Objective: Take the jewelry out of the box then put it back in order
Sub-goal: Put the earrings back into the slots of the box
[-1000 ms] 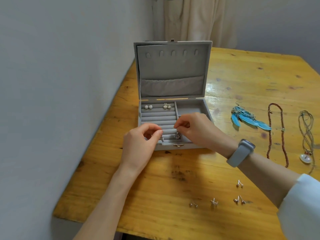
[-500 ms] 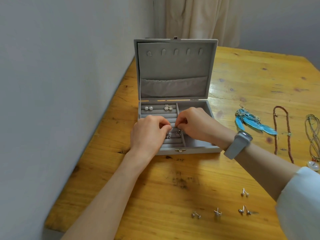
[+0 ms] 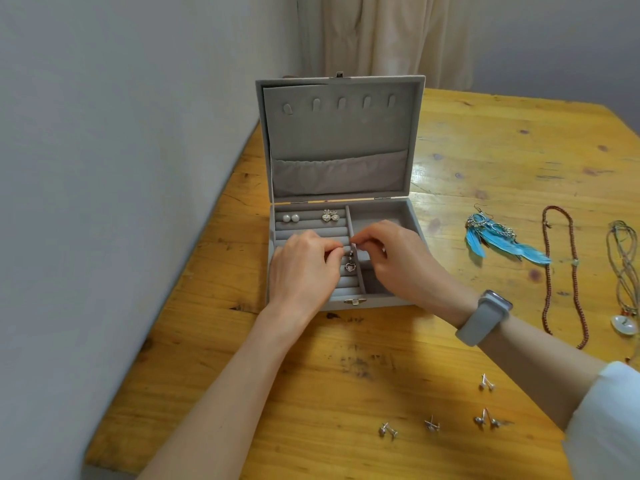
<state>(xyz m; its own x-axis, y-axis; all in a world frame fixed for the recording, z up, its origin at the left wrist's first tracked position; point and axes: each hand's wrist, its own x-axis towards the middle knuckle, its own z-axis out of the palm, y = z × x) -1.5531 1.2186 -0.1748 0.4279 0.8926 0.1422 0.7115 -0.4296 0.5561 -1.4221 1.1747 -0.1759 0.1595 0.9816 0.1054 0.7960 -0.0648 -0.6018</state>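
An open grey jewelry box (image 3: 412, 216) stands on the wooden table, lid upright. Pearl studs (image 3: 290, 218) and sparkly earrings (image 3: 330, 215) sit in its back ring roll. Over the middle rolls, my left hand (image 3: 303, 271) and my right hand (image 3: 398, 259) both pinch near the top of a heart-shaped drop earring (image 3: 350, 266) that hangs against the rolls. On the table lie blue feather earrings (image 3: 502, 240), a brown bead necklace (image 3: 549, 271), a cord necklace with a shell pendant (image 3: 625, 271) and several small silver studs (image 3: 431, 425).
A grey wall runs close along the table's left edge. A curtain (image 3: 381, 36) hangs behind the box. My right wrist wears a grey watch (image 3: 483, 318). The wooden table (image 3: 311, 393) reaches to the front edge.
Both hands moved back from the box's front rolls to the middle rolls. Two drop earrings showed earlier; now only one heart earring shows between my fingertips.
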